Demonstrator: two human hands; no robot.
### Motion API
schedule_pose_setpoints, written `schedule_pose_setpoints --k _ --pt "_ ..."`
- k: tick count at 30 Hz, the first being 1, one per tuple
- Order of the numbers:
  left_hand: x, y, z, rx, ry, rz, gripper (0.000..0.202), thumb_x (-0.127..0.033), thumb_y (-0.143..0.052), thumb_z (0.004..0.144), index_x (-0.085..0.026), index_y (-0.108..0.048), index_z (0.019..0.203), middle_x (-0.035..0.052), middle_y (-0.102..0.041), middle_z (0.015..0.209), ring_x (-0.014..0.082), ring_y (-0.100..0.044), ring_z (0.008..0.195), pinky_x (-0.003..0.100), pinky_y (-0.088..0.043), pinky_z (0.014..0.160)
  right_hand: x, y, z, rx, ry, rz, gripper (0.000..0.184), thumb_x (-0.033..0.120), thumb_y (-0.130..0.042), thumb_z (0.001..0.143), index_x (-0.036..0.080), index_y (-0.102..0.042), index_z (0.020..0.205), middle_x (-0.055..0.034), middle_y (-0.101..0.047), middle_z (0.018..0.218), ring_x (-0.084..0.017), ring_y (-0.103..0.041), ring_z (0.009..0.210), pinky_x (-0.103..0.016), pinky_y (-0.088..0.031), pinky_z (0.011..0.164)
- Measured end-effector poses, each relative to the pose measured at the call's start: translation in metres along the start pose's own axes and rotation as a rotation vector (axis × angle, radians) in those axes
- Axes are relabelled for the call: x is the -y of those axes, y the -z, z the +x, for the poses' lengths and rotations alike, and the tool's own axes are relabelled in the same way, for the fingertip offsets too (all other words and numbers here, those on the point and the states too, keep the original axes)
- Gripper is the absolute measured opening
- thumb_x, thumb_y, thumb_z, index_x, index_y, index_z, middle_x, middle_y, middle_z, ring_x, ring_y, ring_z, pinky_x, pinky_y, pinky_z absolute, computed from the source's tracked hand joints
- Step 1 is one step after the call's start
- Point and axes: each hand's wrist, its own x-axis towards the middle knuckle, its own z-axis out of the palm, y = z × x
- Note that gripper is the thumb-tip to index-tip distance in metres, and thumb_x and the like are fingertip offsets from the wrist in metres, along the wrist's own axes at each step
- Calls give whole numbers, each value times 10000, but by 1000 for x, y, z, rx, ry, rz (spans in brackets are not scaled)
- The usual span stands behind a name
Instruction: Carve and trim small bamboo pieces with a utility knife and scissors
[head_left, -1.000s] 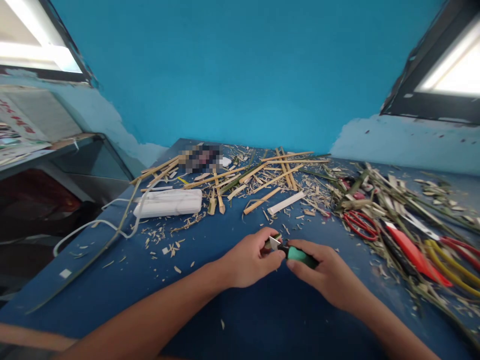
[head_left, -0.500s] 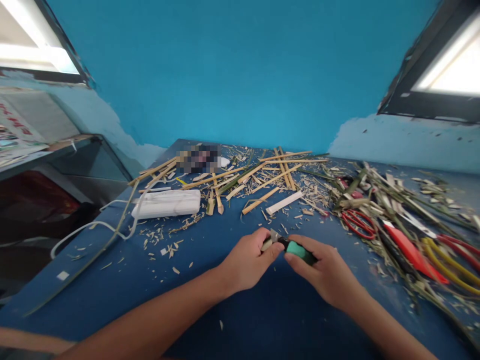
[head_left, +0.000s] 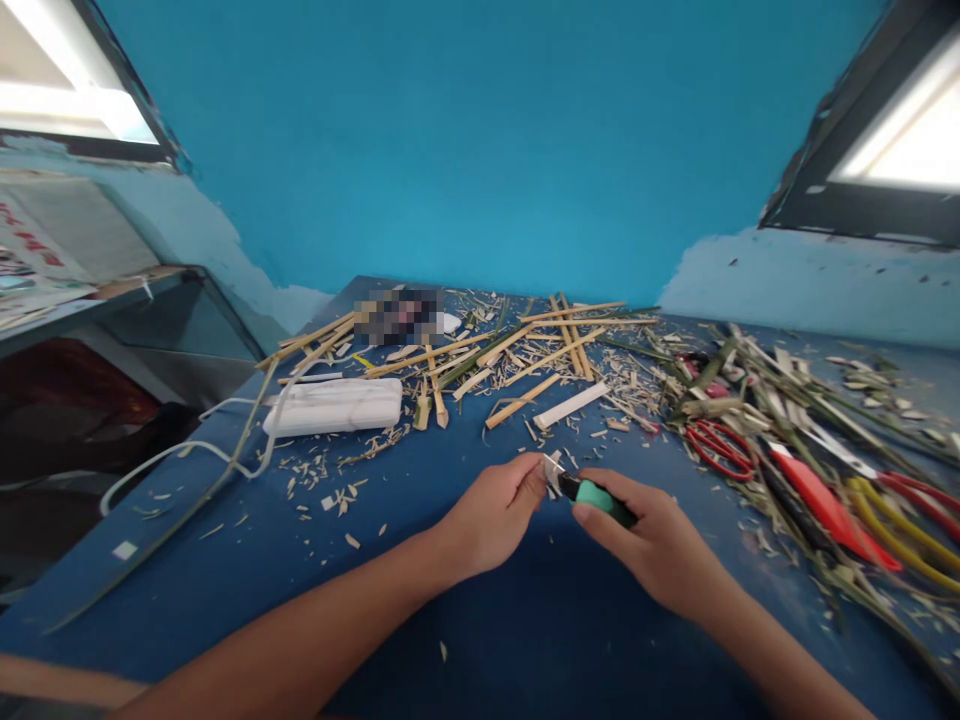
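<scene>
My right hand [head_left: 651, 528] is wrapped round a utility knife [head_left: 600, 500] with a green and black handle. Its blade points left, up against a small pale piece of bamboo [head_left: 553, 470]. My left hand [head_left: 489, 512] pinches that piece between thumb and fingers, and most of it is hidden by them. Both hands are close together above the front middle of the blue table [head_left: 420, 650]. Just beyond the hands lie a flat pale strip [head_left: 571, 406] and a bamboo stick [head_left: 523, 402].
A white power strip [head_left: 337, 408] with its cable lies left. Bamboo sticks [head_left: 574, 345] and shavings cover the table's back. At right are red-handled scissors [head_left: 720, 450], a red tool [head_left: 832, 505], yellow handles [head_left: 900, 530] and split green bamboo [head_left: 712, 370].
My left hand has turned, its thumb now drawn back and curled down. The knife blade shows more clearly against the bamboo piece. My right hand has barely moved.
</scene>
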Motion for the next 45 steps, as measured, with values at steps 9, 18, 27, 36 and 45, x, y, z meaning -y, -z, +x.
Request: schedule_pose_setpoints --k 9,18,27,36,45 --pt "-2 4 -1 9 -57 188 311 -327 -288 903 -174 -451 687 -3 -504 647 122 -450 628 236 -319 585 3 1 0 51 42 34 257 337 -446 826 185 -612 949 -25 -633 783 -142 -523 648 -229 -398 562" --pt "-3 4 0 -28 2 216 382 -400 -275 907 -173 -437 646 -18 -476 606 112 -437 594 232 -302 567 -2 4 5 37 9 17 264 363 -482 817 208 -605 991 -41 -654 886 -192 -573 787 -282 -418 696" --pt "-4 7 3 103 164 51 316 -371 -288 893 -173 -482 741 -27 -493 558 99 -461 521 215 -328 520 1 4 8 86 -22 -9 215 330 -464 826 214 -589 957 -41 -652 926 -195 -575 808 -276 -404 680" --pt "-2 11 6 254 202 -103 193 -254 -290 860 -175 -429 751 -41 -433 595 75 -379 491 199 -299 479 0 2 5 119 0 -12 255 339 -470 817 214 -582 1007 -61 -651 965 -215 -583 856 -290 -399 715" --pt "-7 7 4 164 157 13 171 -312 -350 840 -175 -416 762 -51 -377 604 85 -323 542 210 -268 498 5 4 3 114 23 -4 184 326 -452 832 212 -582 896 -22 -649 825 -174 -568 737 -255 -379 629"
